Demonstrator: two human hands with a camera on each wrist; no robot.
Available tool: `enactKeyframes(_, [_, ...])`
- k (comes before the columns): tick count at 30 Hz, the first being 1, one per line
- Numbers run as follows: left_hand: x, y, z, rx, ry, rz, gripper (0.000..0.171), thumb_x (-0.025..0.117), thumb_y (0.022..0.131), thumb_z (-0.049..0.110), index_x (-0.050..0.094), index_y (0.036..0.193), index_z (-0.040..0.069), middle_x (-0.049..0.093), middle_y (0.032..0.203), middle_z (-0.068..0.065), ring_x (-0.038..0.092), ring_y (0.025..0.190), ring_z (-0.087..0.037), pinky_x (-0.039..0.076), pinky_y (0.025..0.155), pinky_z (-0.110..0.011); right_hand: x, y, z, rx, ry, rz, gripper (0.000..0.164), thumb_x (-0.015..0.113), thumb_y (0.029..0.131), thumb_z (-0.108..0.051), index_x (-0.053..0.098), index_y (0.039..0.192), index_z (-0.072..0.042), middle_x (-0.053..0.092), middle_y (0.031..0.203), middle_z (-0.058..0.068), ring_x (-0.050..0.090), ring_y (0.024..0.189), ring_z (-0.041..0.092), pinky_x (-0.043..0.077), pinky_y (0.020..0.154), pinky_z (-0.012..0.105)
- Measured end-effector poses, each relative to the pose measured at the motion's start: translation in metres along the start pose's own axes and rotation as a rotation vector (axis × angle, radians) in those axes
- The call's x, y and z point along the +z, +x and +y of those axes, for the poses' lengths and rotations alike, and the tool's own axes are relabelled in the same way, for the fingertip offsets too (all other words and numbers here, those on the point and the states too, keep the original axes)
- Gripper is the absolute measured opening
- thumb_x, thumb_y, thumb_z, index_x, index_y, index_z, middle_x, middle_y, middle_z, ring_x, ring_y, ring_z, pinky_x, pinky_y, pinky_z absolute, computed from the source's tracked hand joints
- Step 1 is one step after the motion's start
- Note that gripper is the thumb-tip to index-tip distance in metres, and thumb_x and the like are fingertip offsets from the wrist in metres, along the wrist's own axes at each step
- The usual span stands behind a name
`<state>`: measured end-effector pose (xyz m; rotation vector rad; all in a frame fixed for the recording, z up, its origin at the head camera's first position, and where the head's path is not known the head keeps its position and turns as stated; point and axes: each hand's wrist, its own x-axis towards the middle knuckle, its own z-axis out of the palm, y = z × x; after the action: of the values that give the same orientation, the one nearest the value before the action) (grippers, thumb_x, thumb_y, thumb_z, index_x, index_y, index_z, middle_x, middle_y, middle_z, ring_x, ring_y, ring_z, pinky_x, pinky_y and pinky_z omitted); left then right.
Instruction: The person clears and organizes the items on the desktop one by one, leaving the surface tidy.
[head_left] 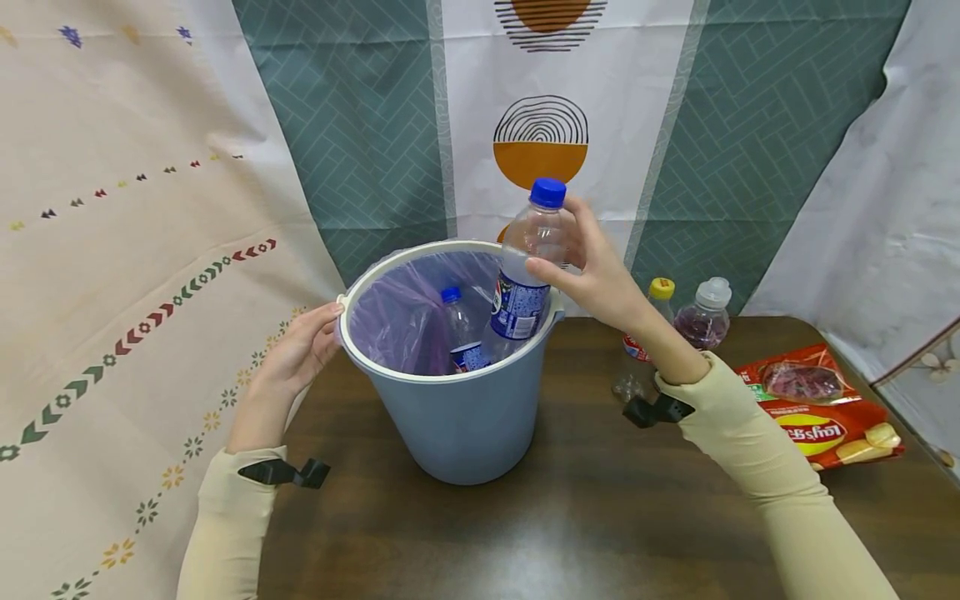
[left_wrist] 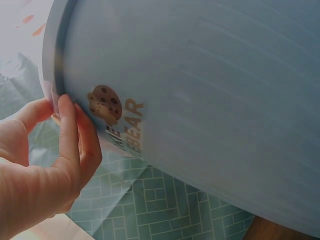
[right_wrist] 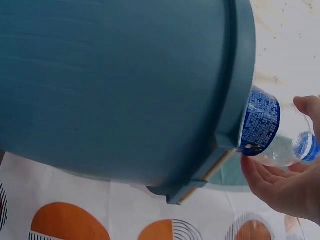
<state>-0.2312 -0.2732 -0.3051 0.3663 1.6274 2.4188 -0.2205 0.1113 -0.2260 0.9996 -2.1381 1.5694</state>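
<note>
A blue-grey trash bin stands on the table, lined with a thin purplish plastic bag. My left hand pinches its rim at the left, thumb and fingers on either side in the left wrist view. My right hand grips a clear plastic bottle with a blue cap and blue label. That bottle is upright with a slight tilt at the bin's right side, its lower end inside the opening. Another blue-capped bottle lies within the bin.
Right of the bin stand a yellow-capped bottle and a white-capped bottle with dark purplish contents, both partly behind the right arm. A red chip bag lies at the table's right edge. Patterned cloths hang behind and at the left.
</note>
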Motion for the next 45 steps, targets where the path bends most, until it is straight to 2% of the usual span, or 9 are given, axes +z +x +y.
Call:
enactKeyframes(3, [0.000, 0.000, 0.000, -0.002, -0.005, -0.006, 0.023, 0.042, 0.097, 0.008, 0.064, 0.101, 0.005, 0.068, 0.085, -0.001, 0.065, 0.072, -0.005, 0.056, 0.066, -0.013, 0.005, -0.002, -0.008, 0.031, -0.029, -0.040, 0.068, 0.061, 0.085, -0.005, 0.022, 0.141, -0.013, 0.051, 0.129, 0.014, 0.057, 0.109, 0.025, 0.052, 0.092, 0.032])
enactKeyframes(6, [0.000, 0.000, -0.001, -0.003, -0.010, -0.010, 0.023, 0.042, 0.097, 0.008, 0.064, 0.102, 0.005, 0.068, 0.086, -0.001, 0.065, 0.072, -0.005, 0.056, 0.066, -0.013, 0.008, -0.004, -0.014, 0.018, -0.062, -0.066, 0.069, 0.062, 0.084, -0.003, 0.022, 0.140, -0.008, 0.053, 0.126, 0.017, 0.058, 0.107, 0.027, 0.054, 0.088, 0.029])
enactKeyframes(10, [0.000, 0.000, -0.001, 0.000, -0.010, -0.011, 0.023, 0.042, 0.097, 0.008, 0.064, 0.101, 0.005, 0.068, 0.085, -0.001, 0.065, 0.072, -0.005, 0.056, 0.066, -0.013, 0.010, -0.003, -0.018, 0.026, -0.092, -0.104, 0.067, 0.062, 0.084, -0.004, 0.023, 0.139, -0.006, 0.053, 0.126, 0.018, 0.056, 0.110, 0.026, 0.054, 0.089, 0.036])
enactKeyframes(16, [0.000, 0.000, 0.000, 0.000, -0.006, -0.004, 0.022, 0.043, 0.096, 0.009, 0.064, 0.101, 0.006, 0.068, 0.085, -0.001, 0.065, 0.072, -0.005, 0.056, 0.065, -0.013, 0.008, -0.003, -0.021, 0.083, -0.115, -0.143, 0.063, 0.058, 0.089, -0.009, 0.022, 0.141, -0.009, 0.048, 0.132, 0.017, 0.049, 0.120, 0.027, 0.044, 0.101, 0.046])
enactKeyframes(24, [0.000, -0.001, -0.001, -0.008, -0.014, 0.003, 0.022, 0.043, 0.097, 0.009, 0.064, 0.101, 0.006, 0.067, 0.086, -0.001, 0.065, 0.072, -0.006, 0.056, 0.066, -0.013, -0.006, -0.003, 0.014, 0.061, -0.126, -0.063, 0.052, 0.057, 0.090, -0.022, 0.033, 0.136, -0.022, 0.052, 0.127, 0.005, 0.052, 0.117, 0.018, 0.046, 0.101, 0.040])
enactKeyframes(28, [0.001, 0.000, -0.001, 0.004, -0.013, -0.002, 0.023, 0.041, 0.097, 0.008, 0.064, 0.100, 0.005, 0.067, 0.084, 0.000, 0.065, 0.071, -0.005, 0.056, 0.065, -0.013, -0.013, -0.005, 0.015, 0.037, -0.125, -0.029, 0.045, 0.056, 0.091, -0.014, 0.039, 0.132, -0.013, 0.054, 0.125, 0.012, 0.051, 0.116, 0.022, 0.047, 0.099, 0.041])
enactKeyframes(36, [0.000, 0.000, -0.001, 0.013, -0.015, -0.007, 0.022, 0.042, 0.097, 0.009, 0.064, 0.100, 0.006, 0.067, 0.082, 0.000, 0.064, 0.069, -0.004, 0.055, 0.063, -0.012, -0.021, -0.015, -0.005, 0.078, -0.205, 0.013, 0.035, 0.054, 0.090, -0.007, 0.047, 0.125, -0.004, 0.057, 0.121, 0.014, 0.053, 0.113, 0.026, 0.049, 0.087, 0.023])
enactKeyframes(38, [0.000, 0.000, -0.001, 0.011, -0.010, -0.008, 0.022, 0.042, 0.097, 0.009, 0.063, 0.100, 0.006, 0.067, 0.082, 0.000, 0.064, 0.069, -0.004, 0.055, 0.063, -0.012, -0.024, -0.017, -0.001, 0.085, -0.229, 0.017, 0.035, 0.055, 0.090, -0.007, 0.049, 0.125, -0.004, 0.057, 0.121, 0.013, 0.054, 0.112, 0.026, 0.049, 0.086, 0.022])
enactKeyframes(45, [0.000, 0.000, -0.002, 0.014, -0.014, -0.010, 0.023, 0.041, 0.097, 0.009, 0.063, 0.100, 0.006, 0.066, 0.081, 0.001, 0.063, 0.068, -0.004, 0.056, 0.063, -0.012, -0.041, -0.025, 0.032, 0.090, -0.362, 0.031, 0.027, 0.055, 0.092, -0.021, 0.056, 0.118, -0.016, 0.060, 0.115, -0.002, 0.055, 0.104, 0.009, 0.050, 0.086, 0.027])
